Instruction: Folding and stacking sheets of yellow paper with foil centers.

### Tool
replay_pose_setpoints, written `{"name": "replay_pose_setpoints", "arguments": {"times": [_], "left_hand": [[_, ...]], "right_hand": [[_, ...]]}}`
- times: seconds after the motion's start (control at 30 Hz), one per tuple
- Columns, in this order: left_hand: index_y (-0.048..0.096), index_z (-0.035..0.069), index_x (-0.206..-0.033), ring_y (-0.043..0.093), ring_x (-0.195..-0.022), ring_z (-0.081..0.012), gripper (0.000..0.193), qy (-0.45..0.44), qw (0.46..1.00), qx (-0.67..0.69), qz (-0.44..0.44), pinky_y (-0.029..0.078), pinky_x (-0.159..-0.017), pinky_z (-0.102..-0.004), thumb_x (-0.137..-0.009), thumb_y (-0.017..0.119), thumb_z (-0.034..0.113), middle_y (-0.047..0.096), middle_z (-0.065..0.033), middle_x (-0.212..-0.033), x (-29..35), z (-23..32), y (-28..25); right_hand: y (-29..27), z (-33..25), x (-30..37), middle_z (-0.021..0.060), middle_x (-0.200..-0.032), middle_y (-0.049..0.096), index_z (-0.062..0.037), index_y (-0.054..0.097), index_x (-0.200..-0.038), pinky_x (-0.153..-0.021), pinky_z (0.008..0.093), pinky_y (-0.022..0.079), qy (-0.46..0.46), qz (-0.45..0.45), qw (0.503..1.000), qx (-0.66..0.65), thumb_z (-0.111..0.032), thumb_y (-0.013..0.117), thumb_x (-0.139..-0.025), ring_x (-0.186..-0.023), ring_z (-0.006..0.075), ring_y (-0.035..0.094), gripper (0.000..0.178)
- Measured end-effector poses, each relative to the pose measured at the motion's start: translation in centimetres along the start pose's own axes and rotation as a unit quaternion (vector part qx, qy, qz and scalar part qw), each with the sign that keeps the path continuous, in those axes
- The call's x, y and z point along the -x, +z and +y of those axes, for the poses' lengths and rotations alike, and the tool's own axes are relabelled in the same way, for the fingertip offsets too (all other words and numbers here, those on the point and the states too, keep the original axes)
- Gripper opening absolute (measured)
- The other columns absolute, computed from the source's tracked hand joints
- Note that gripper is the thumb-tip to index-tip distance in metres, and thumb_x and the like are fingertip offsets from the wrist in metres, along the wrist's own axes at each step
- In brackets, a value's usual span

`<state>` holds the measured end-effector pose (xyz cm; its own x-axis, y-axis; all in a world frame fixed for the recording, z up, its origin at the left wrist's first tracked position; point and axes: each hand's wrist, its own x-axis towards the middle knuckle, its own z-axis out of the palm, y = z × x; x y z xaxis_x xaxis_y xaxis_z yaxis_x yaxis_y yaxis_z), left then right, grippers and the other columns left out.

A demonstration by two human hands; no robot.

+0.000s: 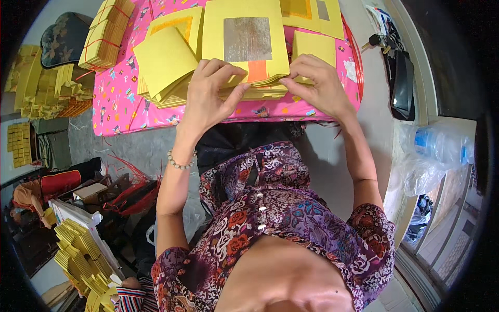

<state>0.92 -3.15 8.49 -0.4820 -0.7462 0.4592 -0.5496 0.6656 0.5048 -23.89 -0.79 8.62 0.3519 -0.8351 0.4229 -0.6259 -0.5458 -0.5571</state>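
Before me lies a stack of yellow paper sheets [215,23]; the top one bears a grey-silver foil square and an orange patch. At the stack's near left corner, my left hand [213,93] curls thumb and index finger round the edge. My right hand [319,86] pinches the near right corner, thumb at the edge and fingers on top. The near edges look slightly lifted and layered between the hands. A folded yellow sheet [163,57] rests on more stacked paper beside my left hand. Another folded yellow sheet [314,47] is partly behind my right fingers.
The low table has a pink patterned cover [122,112]. Bundles tied with red string [106,36] stand at its far left. Red strings [138,184] and stacked yellow paper [83,249] are at the left, where another person's arm [39,208] shows. Keys [373,40] and a plastic-wrapped bottle [439,145] lie right.
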Motion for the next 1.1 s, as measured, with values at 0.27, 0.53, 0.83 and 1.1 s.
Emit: {"name": "replay_pose_setpoints", "arguments": {"times": [0.27,0.53,0.83,1.1], "left_hand": [[0.064,0.007,-0.095,0.053,-0.083,-0.026,0.037,0.025,0.998,-0.051,0.0,0.045,-0.072,-0.0362,-0.069,0.077,0.029,0.058,-0.0076,-0.088,-0.6,0.8,0.1],[0.061,0.006,-0.104,0.055,-0.084,-0.0289,0.036,0.048,0.989,-0.099,0.095,0.046,-0.072,-0.0374,-0.069,0.059,-0.005,0.059,-0.0104,-0.091,-1.2,1.0,1.8],[0.056,0.0,-0.107,0.059,-0.082,-0.0223,0.022,0.047,0.924,0.057,0.375,0.046,-0.073,-0.0295,-0.087,0.052,-0.007,0.06,-0.0123,-0.1,-1.4,-0.3,-0.8],[0.041,0.0,-0.122,0.05,-0.101,-0.0111,0.028,-0.041,0.879,0.338,0.333,0.039,-0.087,-0.0241,-0.094,0.048,0.004,0.052,-0.0055,-0.109,-0.3,-0.8,1.0]], "right_hand": [[-0.6,-1.1,-1.8,0.0052,-0.072,0.054,-0.0041,0.057,-0.071,-0.059,0.0334,0.045,-0.103,0.076,0.989,0.078,-0.016,0.07,-0.075,-0.067,0.0229,0.056,0.018],[0.4,-1.0,-3.3,0.0079,-0.082,0.057,-0.0039,0.062,-0.085,-0.062,0.0305,0.047,-0.128,0.149,0.981,-0.006,-0.016,0.07,-0.077,-0.075,0.0223,0.059,0.017],[1.2,3.8,-6.8,0.0122,-0.12,0.052,0.0038,0.044,-0.127,-0.094,0.0305,0.041,0.063,0.252,0.928,-0.268,-0.02,0.043,-0.099,-0.11,0.0172,0.05,0.037],[2.5,4.8,-8.4,0.0084,-0.119,0.048,0.0016,0.039,-0.127,-0.099,0.0289,0.031,0.0,0.248,0.911,-0.33,-0.022,0.032,-0.102,-0.11,0.0146,0.043,0.036]]}}
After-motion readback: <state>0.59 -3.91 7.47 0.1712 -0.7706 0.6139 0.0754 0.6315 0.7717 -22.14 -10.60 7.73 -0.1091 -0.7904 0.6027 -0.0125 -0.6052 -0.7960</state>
